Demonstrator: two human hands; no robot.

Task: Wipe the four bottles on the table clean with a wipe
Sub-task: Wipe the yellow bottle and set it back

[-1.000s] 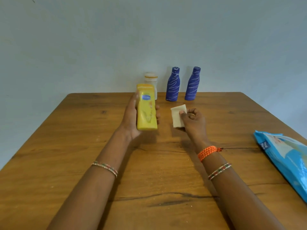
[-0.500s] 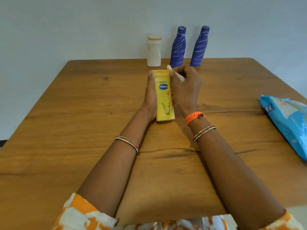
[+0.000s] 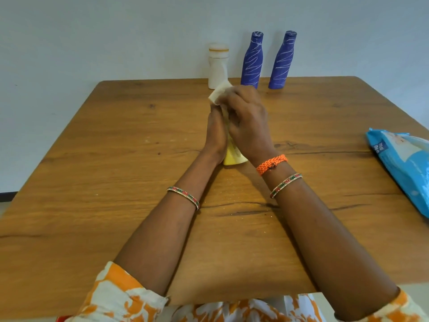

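Yellow bottle (image 3: 233, 156) gripped by left hand (image 3: 217, 133), right hand (image 3: 247, 122) clutching wipe (image 3: 218, 95) against it.

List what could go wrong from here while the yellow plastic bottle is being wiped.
1. The yellow plastic bottle is mostly hidden between the left hand and right hand; covered patches may go unwiped.
2. The white wipe is working close to the white plastic bottle and the nearer blue patterned bottle; a forward stroke might topple them.
3. The blue wipes pack lies at the wooden table edge and could get knocked off.
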